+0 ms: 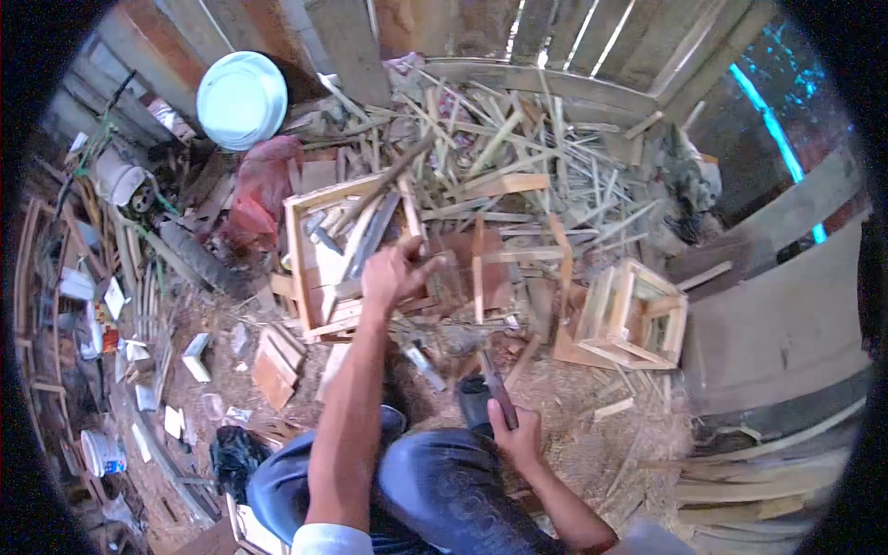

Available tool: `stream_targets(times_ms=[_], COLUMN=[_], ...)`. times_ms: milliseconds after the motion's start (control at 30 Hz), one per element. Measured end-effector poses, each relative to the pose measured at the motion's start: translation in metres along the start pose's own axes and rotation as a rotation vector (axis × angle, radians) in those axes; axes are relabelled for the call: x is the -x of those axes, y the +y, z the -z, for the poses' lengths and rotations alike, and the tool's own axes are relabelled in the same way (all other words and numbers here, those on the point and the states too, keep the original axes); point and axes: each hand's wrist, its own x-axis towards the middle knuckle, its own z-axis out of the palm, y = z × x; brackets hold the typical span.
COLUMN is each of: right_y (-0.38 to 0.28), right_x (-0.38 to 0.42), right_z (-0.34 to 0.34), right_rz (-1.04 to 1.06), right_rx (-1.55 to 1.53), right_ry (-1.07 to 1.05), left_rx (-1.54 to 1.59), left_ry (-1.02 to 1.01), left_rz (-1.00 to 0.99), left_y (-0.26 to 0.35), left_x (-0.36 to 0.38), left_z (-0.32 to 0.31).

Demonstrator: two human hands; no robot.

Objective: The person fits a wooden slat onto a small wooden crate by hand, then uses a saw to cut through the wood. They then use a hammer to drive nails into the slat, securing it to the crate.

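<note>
One pale, square wooden tray (295, 254) holds tools and slats on the littered brown floor (592, 453). Near its right side, the left hand (390, 276) has partly curled fingers; any grip cannot be told. The right hand (520, 435) grasps a slim, dark-handled tool (498, 390), best angled away from knees and left fingers. Rightmost sits a pale wooden-framed box (629, 353).

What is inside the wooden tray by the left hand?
The wooden tray holds a brown stick, a long grey bar and wood pieces. Whatever lies beneath them, or under the left hand, is covered and cannot be seen.
</note>
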Motion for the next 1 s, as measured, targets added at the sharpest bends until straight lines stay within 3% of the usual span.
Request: stream_targets(times_ms=[100, 167, 233, 300, 400, 467, 500, 567, 633, 700, 767, 800, 867, 1000], right_y=[-0.004, -0.01, -0.007, -0.015, 0.005, -0.006, 0.002, -0.006, -0.009, -0.022, -0.007, -0.009, -0.012, -0.003], right_x=[-0.041, -0.08, -0.071, -0.027, 0.005, -0.017, -0.043, -0.083, -0.072, -0.026, 0.013, 0.005, -0.019, -0.075], right_z=[-0.03, -0.049, -0.041, -0.006, -0.001, -0.015, -0.038, -0.055, -0.041, -0.004, 0.007, 0.005, -0.007, -0.053], right_rz=[-0.131, -0.044, -0.059, -0.243, -0.101, -0.31, -0.135, -0.075, -0.034, -0.181, -0.043, -0.047, -0.279, -0.141], right_rx=[0.001, 0.053, 0.062, 0.125, -0.034, -0.074, -0.029, 0.072, 0.04, 0.051, -0.066, -0.066, -0.002, 0.043], right_ry=[-0.122, -0.086, -0.13, -0.158, -0.049, -0.14, -0.06, -0.055, -0.121, -0.141, 0.001, -0.011, -0.206, -0.108], left_rx=[-0.122, -0.091, -0.053, -0.036, -0.059, -0.099, -0.078, -0.068, -0.057, -0.052, -0.112, -0.086, -0.09, -0.019], left_ry=[-0.038, -0.094, -0.144, -0.135, -0.128, -0.16, -0.158, -0.115, -0.162, -0.167, -0.138, -0.106, -0.108, -0.12], left_rz=[-0.026, 0.015, 0.001, 0.027, 0.087, 0.095, 0.075, 0.024, 0.061, 0.088, 0.036, 0.055, 0.04, 0.032], left_y=[-0.006, -0.002, -0.002, -0.004, -0.002, 0.003, 0.003, -0.005, -0.006, -0.007, -0.007, -0.004, -0.002, -0.01], left_x=[-0.004, -0.004, -0.011, -0.006, -0.008, -0.003, -0.003, -0.005, -0.007, -0.01, -0.009, -0.007, -0.005, -0.008], left_z=[-0.002, 0.001, 0.002, 0.0, 0.0, 0.004, 0.003, -0.003, -0.001, -0.003, -0.002, 0.0, -0.001, -0.006])
